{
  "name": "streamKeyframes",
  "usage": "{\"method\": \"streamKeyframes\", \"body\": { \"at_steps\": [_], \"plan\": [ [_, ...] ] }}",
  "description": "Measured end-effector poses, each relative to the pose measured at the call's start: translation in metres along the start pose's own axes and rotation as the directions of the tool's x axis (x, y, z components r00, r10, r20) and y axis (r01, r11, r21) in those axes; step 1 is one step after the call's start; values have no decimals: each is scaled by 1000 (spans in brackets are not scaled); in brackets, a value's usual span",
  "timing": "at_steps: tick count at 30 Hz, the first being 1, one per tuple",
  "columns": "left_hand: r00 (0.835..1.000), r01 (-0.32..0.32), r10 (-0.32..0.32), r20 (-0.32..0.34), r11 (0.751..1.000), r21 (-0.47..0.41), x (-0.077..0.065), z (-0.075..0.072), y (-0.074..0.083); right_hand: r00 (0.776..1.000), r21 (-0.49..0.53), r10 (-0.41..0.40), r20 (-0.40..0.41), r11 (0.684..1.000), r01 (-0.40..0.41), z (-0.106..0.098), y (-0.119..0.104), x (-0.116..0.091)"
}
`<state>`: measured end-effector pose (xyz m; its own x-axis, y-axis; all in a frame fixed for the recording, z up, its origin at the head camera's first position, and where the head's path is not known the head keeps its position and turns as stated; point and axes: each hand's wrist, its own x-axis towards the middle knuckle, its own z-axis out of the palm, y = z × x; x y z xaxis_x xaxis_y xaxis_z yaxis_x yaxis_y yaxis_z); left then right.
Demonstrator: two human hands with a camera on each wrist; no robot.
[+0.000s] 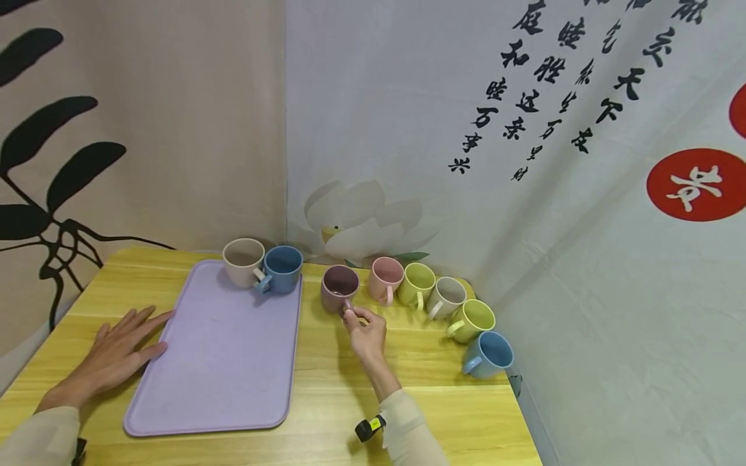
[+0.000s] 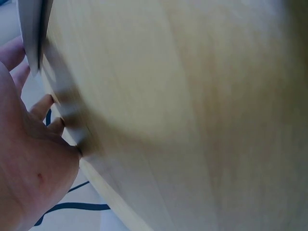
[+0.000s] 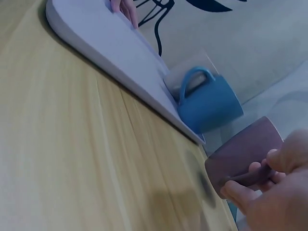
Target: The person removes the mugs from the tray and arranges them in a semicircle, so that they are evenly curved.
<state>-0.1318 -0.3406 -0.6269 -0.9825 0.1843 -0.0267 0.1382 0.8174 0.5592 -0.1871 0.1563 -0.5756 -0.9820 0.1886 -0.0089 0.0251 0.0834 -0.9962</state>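
My right hand [image 1: 367, 333] pinches the handle of a dark mauve mug [image 1: 339, 289]; in the right wrist view this mug [image 3: 245, 151] appears slightly off the table, its shadow beside it. To its left lies a lavender tray [image 1: 224, 362]. At the tray's far end a beige mug [image 1: 243, 262] and a blue mug [image 1: 283, 268] stand side by side, handles toward each other. My left hand [image 1: 113, 356] has its fingers spread, with fingertips touching the tray's left rim. In the left wrist view that hand [image 2: 33, 159] is seen from the palm side.
Right of the mauve mug, a curved row holds a pink mug [image 1: 386, 279], a yellow-green mug [image 1: 417, 285], a grey-white mug [image 1: 447, 296], another yellow-green mug [image 1: 473, 320] and a light blue mug [image 1: 489, 354]. A printed curtain [image 1: 373, 129] hangs behind the wooden table [image 1: 326, 401].
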Motion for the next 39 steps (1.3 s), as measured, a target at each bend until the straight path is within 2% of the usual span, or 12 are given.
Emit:
{"method": "streamKeyframes", "body": {
  "at_steps": [22,39],
  "plan": [
    [1000,-7,7,-11,1000,-1,-1,2,0,994,-38,15,-110,999,-19,-16,10,14],
    [1000,-5,5,-14,1000,-1,0,2,-2,993,-40,23,-120,999,-28,-25,11,23]
  ]
}}
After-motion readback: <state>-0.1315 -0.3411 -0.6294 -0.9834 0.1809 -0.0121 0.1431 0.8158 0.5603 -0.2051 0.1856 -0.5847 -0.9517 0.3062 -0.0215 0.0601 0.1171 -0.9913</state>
